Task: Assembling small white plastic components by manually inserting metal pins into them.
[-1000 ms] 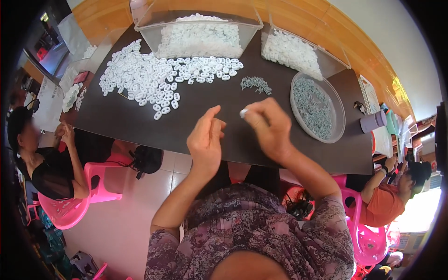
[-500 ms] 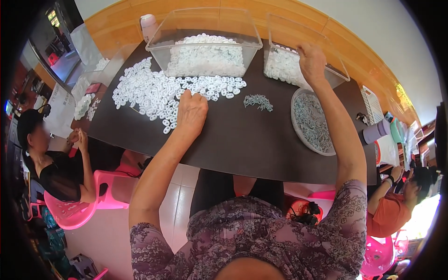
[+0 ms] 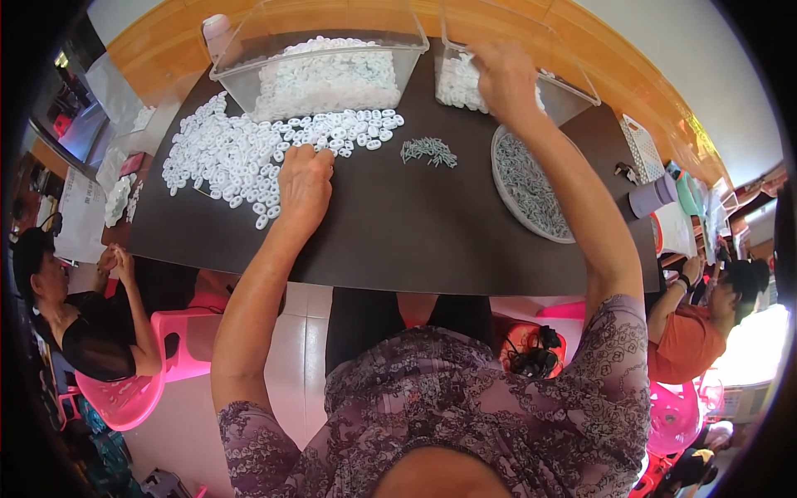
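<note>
My left hand [image 3: 305, 187] rests at the near right side of a spread of small white oval pieces with two holes [image 3: 228, 153]. Its fingers are curled together, and whatever they hold is hidden. Farther to the right, my right hand [image 3: 508, 87] is over the near edge of a clear bin of white pieces [image 3: 459, 80]. Motion blurs its fingers, so their grip cannot be read. Below the right forearm lies a round tray [image 3: 496, 170] full of small grey screws [image 3: 531, 187]. A little heap of similar screws [image 3: 429, 151] sits on the dark table [image 3: 398, 232] between my hands.
A large clear bin [image 3: 320, 51] heaped with white pieces stands at the back. Beside it is a pink bottle [image 3: 217, 35]. A purple cup [image 3: 653, 196] and a white basket [image 3: 639, 149] stand at the right. One person [image 3: 100, 324] sits left, another [image 3: 689, 340] right.
My view has shifted, so the table sits higher and farther left in the picture. My right hand has moved slightly left over the bin. My left hand stays closed beside the white pieces.
</note>
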`<control>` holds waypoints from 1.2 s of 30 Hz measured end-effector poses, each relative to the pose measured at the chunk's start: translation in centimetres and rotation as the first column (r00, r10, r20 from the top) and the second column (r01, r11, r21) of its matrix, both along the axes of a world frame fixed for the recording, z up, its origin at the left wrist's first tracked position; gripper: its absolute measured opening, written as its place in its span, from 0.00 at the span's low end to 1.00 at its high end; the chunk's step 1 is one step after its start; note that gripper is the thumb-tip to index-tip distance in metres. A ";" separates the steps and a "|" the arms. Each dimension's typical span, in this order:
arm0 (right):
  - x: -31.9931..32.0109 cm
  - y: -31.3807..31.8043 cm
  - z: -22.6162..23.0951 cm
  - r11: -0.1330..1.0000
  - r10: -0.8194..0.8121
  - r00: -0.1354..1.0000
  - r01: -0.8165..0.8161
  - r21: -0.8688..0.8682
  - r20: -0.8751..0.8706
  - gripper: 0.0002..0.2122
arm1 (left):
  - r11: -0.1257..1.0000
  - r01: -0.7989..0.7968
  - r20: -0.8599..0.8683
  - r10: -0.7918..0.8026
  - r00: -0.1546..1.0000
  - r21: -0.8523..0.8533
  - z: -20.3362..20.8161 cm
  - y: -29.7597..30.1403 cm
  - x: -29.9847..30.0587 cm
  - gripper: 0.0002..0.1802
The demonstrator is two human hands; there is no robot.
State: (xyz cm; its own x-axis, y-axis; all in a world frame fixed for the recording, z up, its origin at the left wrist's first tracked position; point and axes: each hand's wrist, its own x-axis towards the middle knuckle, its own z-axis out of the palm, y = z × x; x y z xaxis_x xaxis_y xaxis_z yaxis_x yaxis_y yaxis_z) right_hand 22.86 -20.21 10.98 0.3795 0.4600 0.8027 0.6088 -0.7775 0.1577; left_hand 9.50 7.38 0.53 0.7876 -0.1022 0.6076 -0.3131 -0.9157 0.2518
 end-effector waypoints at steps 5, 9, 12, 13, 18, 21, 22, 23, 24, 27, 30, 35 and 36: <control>-6.4 2.5 -6.0 0.937 0.349 0.871 -0.333 0.109 -0.346 0.08 | 0.999 -0.028 0.014 0.028 1.000 0.016 -0.1 -0.2 -0.4 0.08; -7.6 3.4 -9.4 0.955 0.286 0.828 -0.288 0.072 -0.483 0.08 | 0.999 0.035 -0.019 -0.035 0.999 -0.029 0.2 -0.9 -1.3 0.08; -8.0 3.9 -9.6 0.968 0.232 0.836 -0.248 0.034 -0.497 0.08 | 0.998 0.058 -0.095 -0.061 0.994 -0.033 0.4 -1.1 -1.9 0.04; -8.1 4.1 -9.1 0.966 0.242 0.834 -0.254 0.043 -0.495 0.08 | 0.998 0.052 -0.096 -0.055 0.994 -0.035 0.5 -1.1 -2.0 0.04; -7.9 3.7 -8.8 0.970 0.241 0.842 -0.223 0.095 -0.482 0.08 | 0.996 0.026 -0.085 -0.033 0.996 -0.082 0.5 -1.2 -2.1 0.05; -7.9 3.6 -9.1 0.965 0.254 0.861 -0.255 0.059 -0.441 0.07 | 0.997 0.042 -0.127 -0.050 0.991 -0.066 0.8 -1.0 -2.2 0.06; -7.9 3.7 -9.2 0.964 0.248 0.863 -0.265 0.024 -0.440 0.06 | 0.997 0.041 -0.128 -0.049 0.991 -0.067 0.8 -1.1 -2.2 0.06; -8.0 3.7 -9.3 0.962 0.242 0.866 -0.274 -0.010 -0.439 0.05 | 0.997 0.039 -0.126 -0.048 0.991 -0.070 0.9 -1.2 -2.3 0.07; -7.9 3.7 -9.3 0.961 0.243 0.865 -0.275 -0.010 -0.440 0.05 | 0.997 0.038 -0.125 -0.046 0.991 -0.072 1.0 -1.4 -2.4 0.07; -7.9 3.9 -9.1 0.938 0.290 0.857 -0.343 -0.052 -0.425 0.04 | 0.994 0.060 -0.101 -0.070 0.992 -0.094 1.0 -1.7 -2.8 0.09; -8.3 4.2 -8.5 0.918 0.310 0.872 -0.379 -0.119 -0.379 0.04 | 0.993 0.100 -0.028 -0.102 0.994 -0.066 0.9 -2.4 -3.1 0.11; -9.6 4.2 -8.5 0.914 0.326 0.867 -0.391 -0.109 -0.375 0.04 | 0.976 0.174 -0.026 -0.179 0.984 -0.130 1.5 -3.8 -4.6 0.11; -10.3 4.4 -8.5 0.913 0.329 0.866 -0.393 -0.106 -0.378 0.04 | 0.934 0.188 -0.086 -0.223 0.971 -0.304 2.0 -3.9 -5.0 0.09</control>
